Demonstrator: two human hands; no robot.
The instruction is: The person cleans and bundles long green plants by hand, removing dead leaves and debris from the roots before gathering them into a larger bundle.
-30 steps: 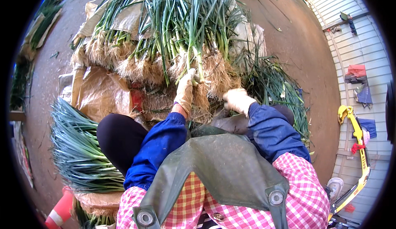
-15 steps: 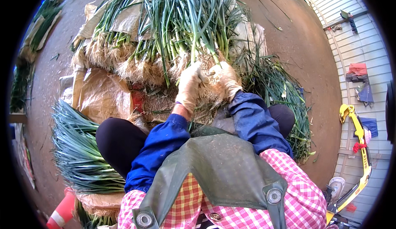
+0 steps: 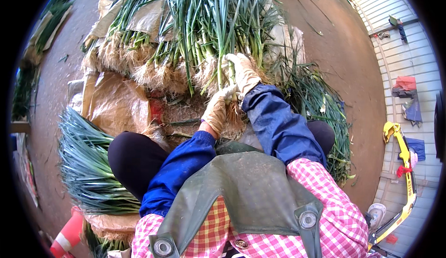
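Note:
My left hand (image 3: 216, 109), in a pale glove, is closed around a few green onions (image 3: 220, 69) close to their root end. Higher up the stalks, my gloved right hand (image 3: 245, 74) is closed on the same green onions from the right side. Their leaves point away from me, and stringy roots (image 3: 234, 121) show below the hands. Just beyond lies a large heap of green onions (image 3: 195, 11), its tan roots (image 3: 153, 72) facing me. My palms hide part of the held stalks.
A neat bundle of green onions (image 3: 93, 165) lies at my left on a tan sack. Loose dark leaves (image 3: 320, 114) are piled at my right. A brown sack (image 3: 118, 102) sits left of centre. A red-and-white cone (image 3: 67, 232) and a yellow machine arm (image 3: 409, 183) stand at the sides.
My right hand has moved up and left onto the stalks. The left hand has come down slightly toward me, and the held green onions have drawn together.

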